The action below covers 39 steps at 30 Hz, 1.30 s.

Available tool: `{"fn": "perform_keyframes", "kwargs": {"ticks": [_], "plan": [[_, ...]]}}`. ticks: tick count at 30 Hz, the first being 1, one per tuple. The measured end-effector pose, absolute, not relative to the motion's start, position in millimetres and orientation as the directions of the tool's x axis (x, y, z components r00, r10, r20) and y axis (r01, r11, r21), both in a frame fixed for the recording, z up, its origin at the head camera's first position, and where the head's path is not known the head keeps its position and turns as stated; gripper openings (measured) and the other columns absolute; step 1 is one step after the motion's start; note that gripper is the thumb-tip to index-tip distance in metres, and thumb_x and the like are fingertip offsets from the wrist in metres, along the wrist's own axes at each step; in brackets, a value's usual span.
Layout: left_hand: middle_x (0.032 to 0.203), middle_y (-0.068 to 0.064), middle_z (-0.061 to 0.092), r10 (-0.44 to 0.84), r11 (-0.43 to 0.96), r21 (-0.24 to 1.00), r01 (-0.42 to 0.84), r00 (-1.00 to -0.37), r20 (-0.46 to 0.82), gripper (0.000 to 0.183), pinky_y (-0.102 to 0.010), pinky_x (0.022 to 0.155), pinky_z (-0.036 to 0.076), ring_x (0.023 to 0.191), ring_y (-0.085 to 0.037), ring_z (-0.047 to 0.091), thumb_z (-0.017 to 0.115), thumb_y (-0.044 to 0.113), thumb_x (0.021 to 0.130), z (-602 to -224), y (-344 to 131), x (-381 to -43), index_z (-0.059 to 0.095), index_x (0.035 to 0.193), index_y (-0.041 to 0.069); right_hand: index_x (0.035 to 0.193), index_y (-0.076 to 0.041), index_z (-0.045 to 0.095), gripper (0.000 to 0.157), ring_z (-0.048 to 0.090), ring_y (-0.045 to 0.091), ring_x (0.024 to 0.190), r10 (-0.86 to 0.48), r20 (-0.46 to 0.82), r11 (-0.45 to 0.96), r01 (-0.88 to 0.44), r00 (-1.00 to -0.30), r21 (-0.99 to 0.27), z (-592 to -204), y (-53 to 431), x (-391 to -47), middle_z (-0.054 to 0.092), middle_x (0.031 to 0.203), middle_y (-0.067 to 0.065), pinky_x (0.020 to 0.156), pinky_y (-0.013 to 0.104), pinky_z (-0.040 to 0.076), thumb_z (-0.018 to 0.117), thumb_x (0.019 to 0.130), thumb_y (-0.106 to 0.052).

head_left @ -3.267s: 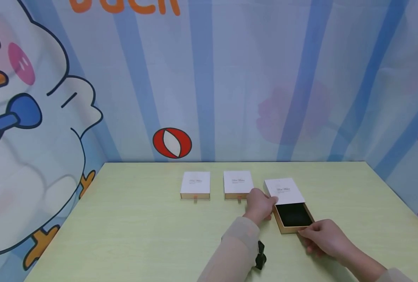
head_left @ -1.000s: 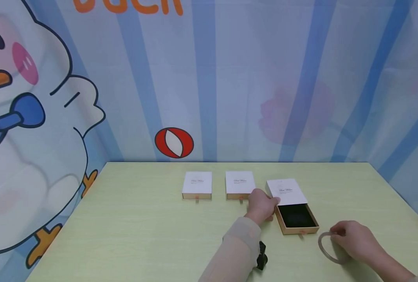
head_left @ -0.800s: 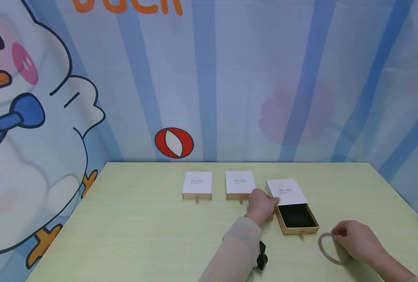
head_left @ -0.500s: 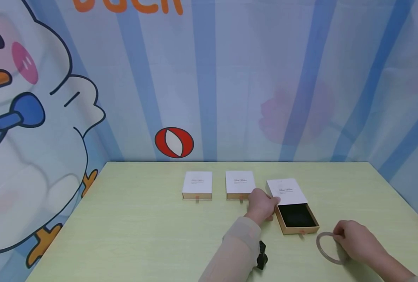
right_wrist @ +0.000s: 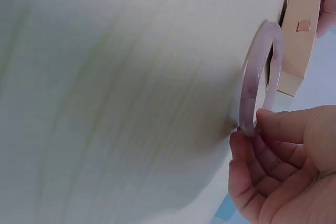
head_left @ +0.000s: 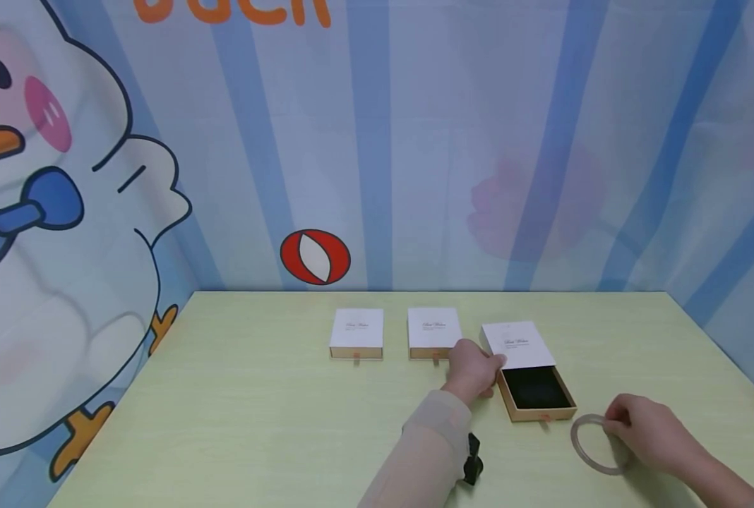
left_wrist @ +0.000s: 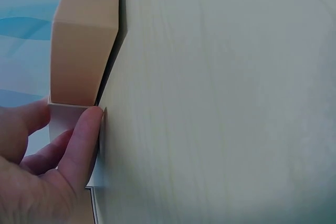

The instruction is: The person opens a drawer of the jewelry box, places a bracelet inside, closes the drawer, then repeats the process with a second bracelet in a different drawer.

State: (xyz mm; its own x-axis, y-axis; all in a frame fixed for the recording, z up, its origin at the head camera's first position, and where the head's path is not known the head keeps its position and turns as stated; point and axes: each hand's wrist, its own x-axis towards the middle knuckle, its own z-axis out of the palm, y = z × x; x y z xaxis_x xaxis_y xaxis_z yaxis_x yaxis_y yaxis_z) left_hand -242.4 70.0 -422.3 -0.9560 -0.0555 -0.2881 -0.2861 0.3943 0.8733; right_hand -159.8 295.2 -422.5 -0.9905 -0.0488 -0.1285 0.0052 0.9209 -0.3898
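Observation:
My left hand (head_left: 472,370) grips the side of a white box sleeve (head_left: 518,346) at the right of the table, thumb on one face and fingers along the edge. From this sleeve a tan drawer (left_wrist: 84,64) with a small ribbon tab is pulled partway out toward me, showing a black lining (head_left: 534,388). My right hand (head_left: 656,434) pinches a pale lavender bangle (right_wrist: 251,85) between thumb and fingertips. The bangle is tilted close over the table, right of the drawer's front corner and apart from it.
Two more white boxes, one on the left (head_left: 356,331) and one in the middle (head_left: 434,330), stand closed with tabs facing me. The pale table (head_left: 224,409) meets a printed cloth backdrop (head_left: 415,141) at its rear edge. A black bow (head_left: 472,458) shows at my left sleeve.
Earlier, my right hand was at the drawer's front edge; it has since moved right and now holds the bangle. In the last second it has shifted slightly. My left hand stays on the sleeve.

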Motion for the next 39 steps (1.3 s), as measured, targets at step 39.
{"fn": "perform_keyframes", "kwargs": {"ticks": [39], "plan": [[0.067,-0.006,0.053,-0.052,0.384,0.878,-0.286,-0.956,-0.289,0.026,-0.026,0.045,0.044,0.046,-0.021,0.058,0.073,0.024,0.083,-420.2,68.7,-240.2,0.058,0.071,0.006,0.089,-0.003,0.068,0.006,0.054,0.013,0.072,-0.089,-0.102,0.920,-0.043,-0.991,-0.389,-413.6,301.5,-159.9,0.065,0.081,0.001,0.057,0.027,0.044,0.063,0.087,-0.006]]}}
